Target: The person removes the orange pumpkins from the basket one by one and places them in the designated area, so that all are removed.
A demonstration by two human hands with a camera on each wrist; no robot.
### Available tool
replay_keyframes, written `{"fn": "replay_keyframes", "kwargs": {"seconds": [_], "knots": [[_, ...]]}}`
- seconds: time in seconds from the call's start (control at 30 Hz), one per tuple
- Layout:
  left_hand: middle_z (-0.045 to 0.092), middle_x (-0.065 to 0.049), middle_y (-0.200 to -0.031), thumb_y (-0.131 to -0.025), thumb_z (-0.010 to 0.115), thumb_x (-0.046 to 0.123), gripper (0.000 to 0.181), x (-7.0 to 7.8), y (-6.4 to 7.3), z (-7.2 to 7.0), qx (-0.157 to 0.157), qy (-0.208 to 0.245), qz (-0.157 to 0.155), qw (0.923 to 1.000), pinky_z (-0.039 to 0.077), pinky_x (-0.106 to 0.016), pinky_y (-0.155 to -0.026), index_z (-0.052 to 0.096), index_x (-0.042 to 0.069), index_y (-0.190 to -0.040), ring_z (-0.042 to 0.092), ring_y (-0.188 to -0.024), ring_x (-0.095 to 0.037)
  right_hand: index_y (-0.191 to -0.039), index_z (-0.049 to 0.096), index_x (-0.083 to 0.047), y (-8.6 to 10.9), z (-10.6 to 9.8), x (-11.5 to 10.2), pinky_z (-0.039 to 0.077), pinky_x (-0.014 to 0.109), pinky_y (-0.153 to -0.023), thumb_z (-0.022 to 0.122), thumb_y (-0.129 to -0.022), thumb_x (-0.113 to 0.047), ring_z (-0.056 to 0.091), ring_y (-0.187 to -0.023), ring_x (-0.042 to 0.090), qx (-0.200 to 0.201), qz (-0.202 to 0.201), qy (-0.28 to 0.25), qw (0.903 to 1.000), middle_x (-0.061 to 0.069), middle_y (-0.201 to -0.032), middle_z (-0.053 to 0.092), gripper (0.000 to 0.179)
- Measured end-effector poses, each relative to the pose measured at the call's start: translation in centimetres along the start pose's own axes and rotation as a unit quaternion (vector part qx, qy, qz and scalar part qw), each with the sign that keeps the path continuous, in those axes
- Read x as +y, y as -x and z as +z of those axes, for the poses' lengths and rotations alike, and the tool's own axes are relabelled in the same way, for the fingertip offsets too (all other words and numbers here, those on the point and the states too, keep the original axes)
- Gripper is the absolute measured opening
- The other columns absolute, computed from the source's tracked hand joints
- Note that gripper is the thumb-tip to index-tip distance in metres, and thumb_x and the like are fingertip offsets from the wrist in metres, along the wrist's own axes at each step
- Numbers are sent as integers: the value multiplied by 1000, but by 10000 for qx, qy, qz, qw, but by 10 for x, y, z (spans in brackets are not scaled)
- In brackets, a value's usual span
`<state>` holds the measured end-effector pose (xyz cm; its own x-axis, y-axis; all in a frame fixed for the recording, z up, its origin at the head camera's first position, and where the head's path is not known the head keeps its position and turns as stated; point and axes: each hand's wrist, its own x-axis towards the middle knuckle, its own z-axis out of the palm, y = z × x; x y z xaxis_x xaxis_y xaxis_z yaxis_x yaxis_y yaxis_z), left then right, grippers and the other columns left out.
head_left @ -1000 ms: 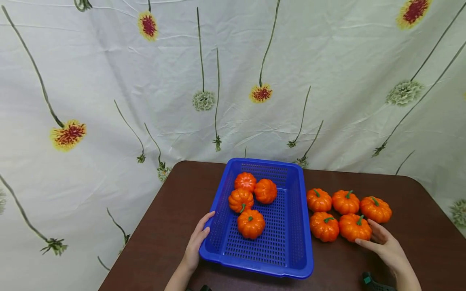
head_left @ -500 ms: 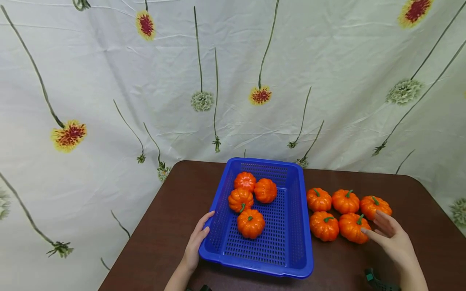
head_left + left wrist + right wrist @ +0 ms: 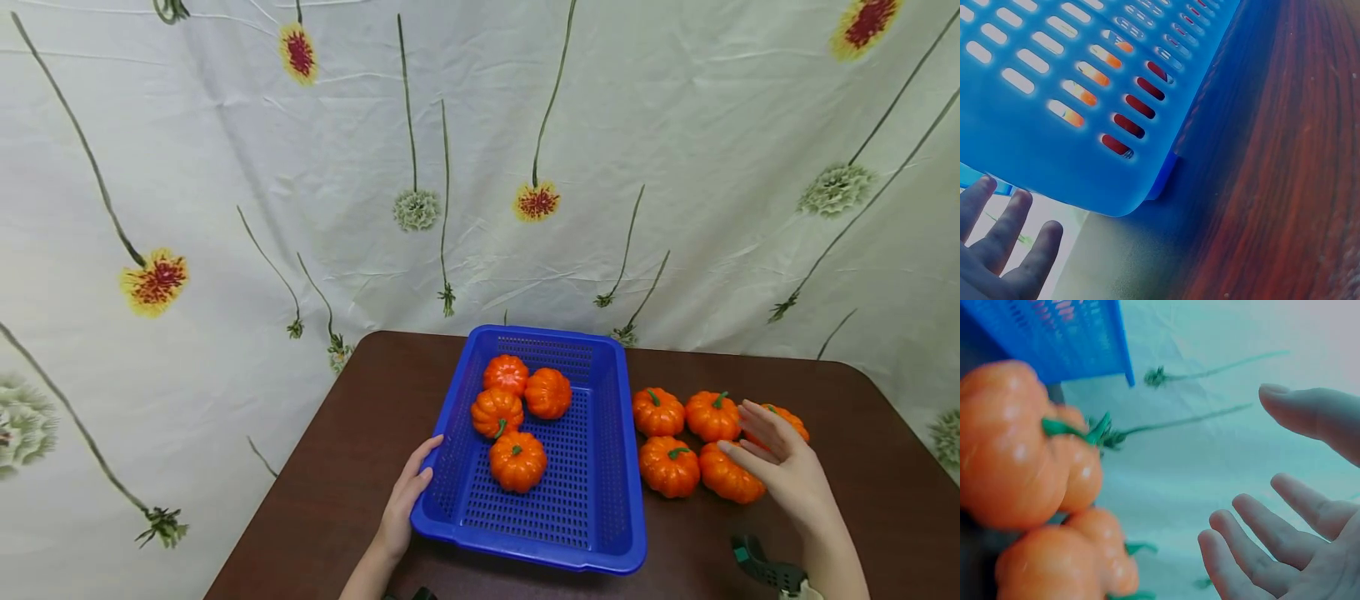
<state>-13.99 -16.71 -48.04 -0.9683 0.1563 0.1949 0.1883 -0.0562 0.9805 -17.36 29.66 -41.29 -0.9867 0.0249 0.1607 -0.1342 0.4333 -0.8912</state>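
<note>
My left hand (image 3: 399, 508) lies along the left side of a blue plastic basket (image 3: 517, 542), its fingertips at the rim. In the left wrist view those fingers (image 3: 1040, 253) are straight, right beside the perforated wall. Inside the basket sit several small orange pumpkins, the nearest one (image 3: 517, 462) with a short green stem. My right hand (image 3: 791, 475) hovers over the group on the right, fingers spread and holding nothing. It partly covers the front right pumpkin (image 3: 731, 479) and the back right pumpkin (image 3: 795, 421). The right wrist view shows a gap between hand and pumpkins (image 3: 1010, 450).
More pumpkins of that group stand close to the basket's right side, among them a front left one (image 3: 667, 468) and a back middle one (image 3: 711, 417). All rest on a dark brown table (image 3: 337, 450). A white flower-printed cloth (image 3: 360, 250) hangs behind the table.
My right hand has let go of the front right pumpkin, lifted away and moved back over the group. That pumpkin stays about where it was. The left hand and basket have not moved.
</note>
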Motion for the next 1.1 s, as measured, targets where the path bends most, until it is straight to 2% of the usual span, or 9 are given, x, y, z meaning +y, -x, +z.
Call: {"fn": "replay_keyframes", "kwargs": {"seconds": [0.17,0.43,0.63,0.8,0.93,1.1], "knots": [[28,-24,-143,-100,28,15,46,0,-1,-1,-168,88,168,9997,37,-25,-95,28,4,-144,41,-120,-24,-144,34,-13,-9,9,-18,41,9,-82,66,-88,-14,43,-111,-9,-192,-505,-207,9983,2,-137,45,65],[28,-23,-144,-100,29,16,45,0,-1,-1,-87,41,106,9999,37,-25,-95,29,5,-144,40,-121,-24,-142,38,-10,-23,27,-45,42,13,-85,66,-87,-9,45,-113,-4,-510,-1076,-447,9919,-7,-132,46,62],[29,-22,-144,-100,29,17,45,0,-1,-1,-76,18,78,9999,37,-25,-95,29,6,-144,40,-121,-26,-141,39,-10,-32,45,-65,41,15,-89,66,-87,-13,46,-117,4,-871,-1141,-644,9875,9,-137,45,60],[29,-22,-144,-100,30,17,45,0,0,-1,-66,30,109,9999,36,-24,-95,30,5,-144,40,-121,-25,-139,41,-8,-40,64,-81,41,18,-90,68,-86,-14,46,-121,18,-1167,-1234,-793,9823,16,-137,45,59],[29,-23,-143,-100,29,16,45,0,0,-1,-113,83,136,9998,38,-25,-95,29,4,-144,41,-120,-24,-138,42,-7,-46,81,-90,42,28,-94,70,-85,-11,46,-122,29,-1459,-1345,-836,9765,17,-136,46,60],[29,-24,-143,-100,29,15,45,-1,0,0,-117,113,153,9998,38,-25,-94,29,4,-144,42,-120,-23,-137,43,-7,-53,103,-95,39,47,-96,71,-83,-10,45,-123,33,-1982,-1302,-959,9667,18,-137,45,61]]}}
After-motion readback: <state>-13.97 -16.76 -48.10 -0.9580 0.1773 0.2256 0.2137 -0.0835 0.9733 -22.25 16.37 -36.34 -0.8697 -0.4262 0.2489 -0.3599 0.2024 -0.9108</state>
